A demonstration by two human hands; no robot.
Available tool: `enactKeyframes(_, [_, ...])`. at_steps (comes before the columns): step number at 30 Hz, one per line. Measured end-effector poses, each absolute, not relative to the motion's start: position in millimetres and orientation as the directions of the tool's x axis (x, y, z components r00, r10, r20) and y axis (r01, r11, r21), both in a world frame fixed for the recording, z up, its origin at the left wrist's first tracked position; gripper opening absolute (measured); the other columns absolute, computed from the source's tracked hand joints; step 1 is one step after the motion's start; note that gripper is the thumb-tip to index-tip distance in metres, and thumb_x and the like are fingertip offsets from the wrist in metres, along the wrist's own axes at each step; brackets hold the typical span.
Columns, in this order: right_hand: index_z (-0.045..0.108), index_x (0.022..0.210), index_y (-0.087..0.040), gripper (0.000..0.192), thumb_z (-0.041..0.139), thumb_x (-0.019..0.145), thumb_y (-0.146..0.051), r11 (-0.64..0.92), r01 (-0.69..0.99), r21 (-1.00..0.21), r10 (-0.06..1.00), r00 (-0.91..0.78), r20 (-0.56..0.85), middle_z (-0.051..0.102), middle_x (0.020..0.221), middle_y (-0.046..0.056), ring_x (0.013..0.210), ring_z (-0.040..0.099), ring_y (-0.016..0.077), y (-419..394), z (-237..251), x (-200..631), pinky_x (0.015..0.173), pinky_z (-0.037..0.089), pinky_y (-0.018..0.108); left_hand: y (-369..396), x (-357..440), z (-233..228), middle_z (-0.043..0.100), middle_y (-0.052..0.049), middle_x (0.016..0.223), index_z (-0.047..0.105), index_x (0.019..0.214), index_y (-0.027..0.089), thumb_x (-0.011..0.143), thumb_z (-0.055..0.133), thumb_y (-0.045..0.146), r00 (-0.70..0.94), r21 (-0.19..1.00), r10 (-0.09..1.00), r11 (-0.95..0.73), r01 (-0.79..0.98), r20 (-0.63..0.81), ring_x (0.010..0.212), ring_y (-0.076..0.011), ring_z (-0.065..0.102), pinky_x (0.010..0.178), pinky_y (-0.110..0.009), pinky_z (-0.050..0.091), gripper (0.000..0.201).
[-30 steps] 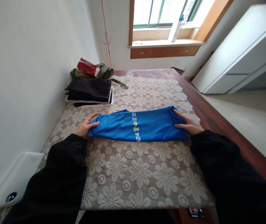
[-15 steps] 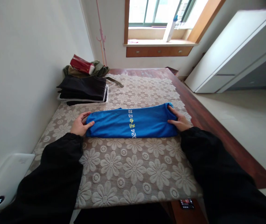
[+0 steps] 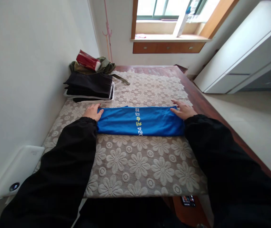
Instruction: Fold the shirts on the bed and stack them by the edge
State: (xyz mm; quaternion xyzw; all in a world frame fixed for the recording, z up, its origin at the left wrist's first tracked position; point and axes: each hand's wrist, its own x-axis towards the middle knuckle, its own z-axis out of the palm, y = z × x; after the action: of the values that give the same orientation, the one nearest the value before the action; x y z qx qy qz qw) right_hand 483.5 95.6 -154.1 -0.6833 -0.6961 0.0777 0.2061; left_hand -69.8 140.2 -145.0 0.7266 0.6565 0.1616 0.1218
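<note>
A blue shirt [image 3: 140,121], folded into a long narrow band with yellow lettering across its middle, lies flat on the flowered lace cloth [image 3: 137,164] that covers the wooden table [image 3: 204,104], and everything else can be placed from it. The left hand [image 3: 92,111] rests at the shirt's left end, palm down, fingers close together and laid on the edge of the fabric; whether it pinches the cloth or only presses it I cannot tell. The right hand [image 3: 183,110] sits at the shirt's right end, fingers spread fairly wide and flat, its fingertips touching the upper right corner of the fabric and nothing gripped that I can see. Both arms wear black sleeves [image 3: 71,158] that run from the shirt's ends back toward the person. Beyond the shirt's left end, near the wall, stands a stack of dark folded clothes [image 3: 90,88], close to the shirt but not touching it, and behind that stack lies an olive garment [image 3: 105,66] with a red package [image 3: 88,60] on top. Far past the shirt is a window sill [image 3: 168,38] over wooden drawers. To the shirt's right, well apart across the floor, stands a white cabinet [image 3: 242,53]. On the near left, well away from the shirt, sits a white device [image 3: 19,171].
</note>
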Motion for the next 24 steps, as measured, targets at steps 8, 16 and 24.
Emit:
enactKeyframes(8, [0.075, 0.088, -0.022, 0.015, 0.070, 0.078, -0.032, 0.018, 0.944, -0.330, 0.992, 0.024, 0.123, 0.077, 0.100, 0.011, 0.102, 0.073, 0.0338, 116.5, -147.0, 475.6, 0.099, 0.059, 0.049, 146.6, -53.2, -128.3, 0.079, -0.011, 0.108, 0.078, 0.098, 0.022, 0.087, 0.069, 0.030, 0.095, 0.422, 0.991, -0.128, 0.897, 0.099, 0.111, -0.0312, 0.073, 0.107, -0.041, 0.056, 0.017])
enactKeyframes(16, [0.073, 0.093, -0.023, 0.054, 0.077, 0.084, -0.076, 0.257, 0.704, -0.662, 0.966, -0.180, 0.183, 0.077, 0.100, 0.010, 0.098, 0.071, 0.0306, 37.2, -70.7, 486.8, 0.100, 0.058, 0.048, 68.0, -76.4, -54.8, 0.079, -0.006, 0.105, 0.073, 0.104, 0.024, 0.091, 0.065, 0.047, 0.180, 0.642, 0.950, -0.307, 0.703, 0.256, 0.102, -0.0252, 0.074, 0.104, -0.038, 0.058, 0.027])
enactKeyframes(24, [0.083, 0.116, -0.034, 0.047, 0.076, 0.089, -0.072, -0.054, 0.697, -0.716, 0.781, -0.417, -0.464, 0.081, 0.112, 0.009, 0.106, 0.077, 0.0346, -70.5, -19.7, 505.8, 0.094, 0.065, 0.045, -50.0, -119.2, 0.4, 0.083, -0.002, 0.098, 0.080, 0.114, 0.033, 0.093, 0.067, 0.065, 0.482, 0.762, 0.810, -0.068, 0.643, -0.334, 0.094, -0.0254, 0.078, 0.088, -0.034, 0.063, 0.040])
